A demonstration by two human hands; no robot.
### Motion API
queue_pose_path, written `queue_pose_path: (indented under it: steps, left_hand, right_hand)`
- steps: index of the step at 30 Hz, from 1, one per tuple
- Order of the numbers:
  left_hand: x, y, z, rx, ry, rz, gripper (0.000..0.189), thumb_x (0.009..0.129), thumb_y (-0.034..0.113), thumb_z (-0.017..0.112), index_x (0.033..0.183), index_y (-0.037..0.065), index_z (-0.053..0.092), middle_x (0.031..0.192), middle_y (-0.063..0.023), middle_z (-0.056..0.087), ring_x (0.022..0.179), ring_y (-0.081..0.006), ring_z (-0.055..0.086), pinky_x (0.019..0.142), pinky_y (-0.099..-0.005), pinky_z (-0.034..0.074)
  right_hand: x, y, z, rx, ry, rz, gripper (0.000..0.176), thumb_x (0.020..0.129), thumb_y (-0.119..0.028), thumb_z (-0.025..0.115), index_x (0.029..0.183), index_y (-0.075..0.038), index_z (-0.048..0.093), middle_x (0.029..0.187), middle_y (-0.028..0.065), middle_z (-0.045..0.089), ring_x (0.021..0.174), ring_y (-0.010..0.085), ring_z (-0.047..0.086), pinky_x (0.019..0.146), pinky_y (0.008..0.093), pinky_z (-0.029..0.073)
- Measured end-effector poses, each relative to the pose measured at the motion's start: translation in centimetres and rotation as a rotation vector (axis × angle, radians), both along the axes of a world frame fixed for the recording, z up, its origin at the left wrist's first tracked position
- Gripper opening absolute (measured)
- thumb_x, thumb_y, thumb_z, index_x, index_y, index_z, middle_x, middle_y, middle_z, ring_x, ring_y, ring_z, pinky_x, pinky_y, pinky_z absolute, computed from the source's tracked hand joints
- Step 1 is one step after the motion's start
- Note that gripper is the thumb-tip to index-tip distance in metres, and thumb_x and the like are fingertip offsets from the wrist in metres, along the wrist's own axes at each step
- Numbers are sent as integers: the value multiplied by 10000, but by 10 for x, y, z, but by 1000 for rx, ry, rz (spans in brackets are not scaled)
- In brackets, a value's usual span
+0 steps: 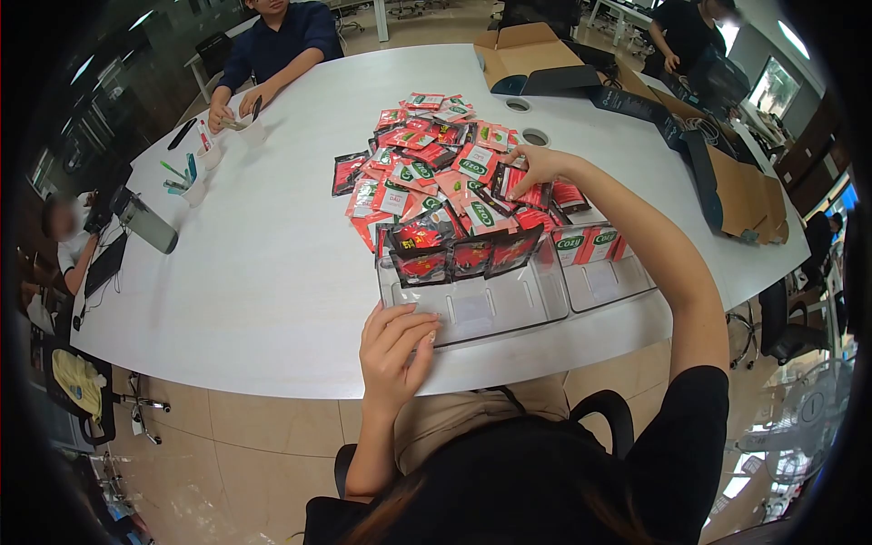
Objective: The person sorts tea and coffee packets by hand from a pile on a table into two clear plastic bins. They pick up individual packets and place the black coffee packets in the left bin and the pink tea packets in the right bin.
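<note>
My right hand [542,171] reaches into the far side of a heap of sachets [436,173], its thumb and fingers closed about a red sachet [534,193]. Some sachets are pink and white with a green Cozy label; others are red and black. In front of the heap lies a clear plastic tray [522,318] with compartments. Red-and-black sachets [472,261] stand in a row along the back of its left compartment, and Cozy sachets [590,243] stand in the right one. My left hand [392,350] rests at the tray's front left corner, fingers extended and thumb apart.
Open cardboard boxes [527,59] line the table's right side, near two tape rolls [535,137]. A bottle [150,225] and cups, one with pens [192,193], stand at the left. Across the table a person's hands [238,113] are over a cup.
</note>
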State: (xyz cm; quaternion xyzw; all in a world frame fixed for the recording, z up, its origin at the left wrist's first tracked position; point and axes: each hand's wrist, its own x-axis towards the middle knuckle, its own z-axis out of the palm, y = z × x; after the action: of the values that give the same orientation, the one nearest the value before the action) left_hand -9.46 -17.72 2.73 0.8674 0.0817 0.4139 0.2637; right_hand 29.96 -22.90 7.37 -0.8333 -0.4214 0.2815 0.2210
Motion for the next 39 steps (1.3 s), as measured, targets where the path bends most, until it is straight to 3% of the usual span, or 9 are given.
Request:
queue_pose_path:
  steps: [10, 14, 19, 22, 24, 27, 31, 37, 39]
  left_hand:
    - [-3, 0, 0, -2, -19, 36, 104, 797, 114, 648, 871, 82, 715, 974, -21, 701, 1060, -257, 608, 1041, -487, 361]
    - [-11, -12, 34, -41, -198, -55, 186, 840, 215, 640, 948, 81, 711, 1006, -60, 704, 1100, -290, 612, 1055, -536, 342]
    - [-28, -84, 99, -842, -854, -976, 439, 1013, 369, 373, 1153, 10, 582, 1110, -273, 618, 1052, -480, 587, 992, -602, 395]
    - [-49, -68, 116, -757, -624, -1430, 515, 986, 484, 407, 1429, 227, 358, 1473, -9, 366, 1316, -275, 380, 1028, -669, 302]
    - [-50, -72, 117, -661, -588, -1507, 604, 975, 459, 444, 1511, 267, 242, 1561, 67, 258, 1431, -228, 264, 1067, -684, 242]
    - [-53, -86, 115, -621, -641, -1475, 594, 957, 471, 475, 1494, 318, 273, 1539, 113, 296, 1422, -224, 283, 1030, -741, 235]
    - [-34, -86, 114, -715, -705, -1555, 488, 978, 468, 436, 1424, 272, 412, 1449, 34, 438, 1360, -291, 354, 1040, -674, 292]
    - [12, -109, 111, -889, -728, -1592, 442, 1004, 431, 379, 1161, 74, 589, 1093, -233, 592, 1079, -412, 531, 940, -495, 464]
    - [13, -115, 124, -941, -647, -1593, 428, 1015, 372, 350, 1105, 27, 587, 1064, -288, 594, 1006, -450, 571, 878, -513, 498]
  right_hand:
    - [40, -30, 20, 167, 93, -263, 467, 722, -339, 829, 1045, -33, 687, 925, 84, 690, 807, 161, 644, 745, 288, 500]
    - [46, -66, 15, 30, 117, -407, 464, 718, -366, 833, 1022, -46, 688, 911, 75, 687, 816, 182, 643, 737, 372, 514]
    - [59, -73, -14, -17, 186, -468, 487, 643, -164, 878, 1048, 1, 663, 932, 123, 687, 797, 224, 674, 715, 390, 557]
    - [50, -69, -10, 18, 192, -461, 538, 616, -54, 865, 1084, 40, 620, 948, 148, 682, 825, 224, 679, 697, 368, 570]
    - [42, -66, -6, 90, 141, -484, 571, 607, -49, 869, 1096, 43, 589, 968, 153, 676, 818, 219, 679, 667, 361, 573]
    - [38, -70, 0, 133, 164, -484, 606, 606, -43, 869, 1124, 45, 567, 981, 154, 673, 812, 221, 680, 676, 362, 573]
    - [34, -89, 8, 381, 213, -480, 400, 622, -27, 853, 969, -9, 654, 884, 129, 696, 687, 186, 677, 576, 342, 563]
    - [-52, -149, 46, 948, -439, -338, 230, 717, 41, 760, 914, 29, 640, 954, 84, 631, 718, 141, 648, 624, 257, 528]
    - [-106, -175, 52, 973, -735, -403, 270, 713, 52, 738, 958, 13, 632, 965, 90, 584, 894, 166, 593, 772, 275, 506]
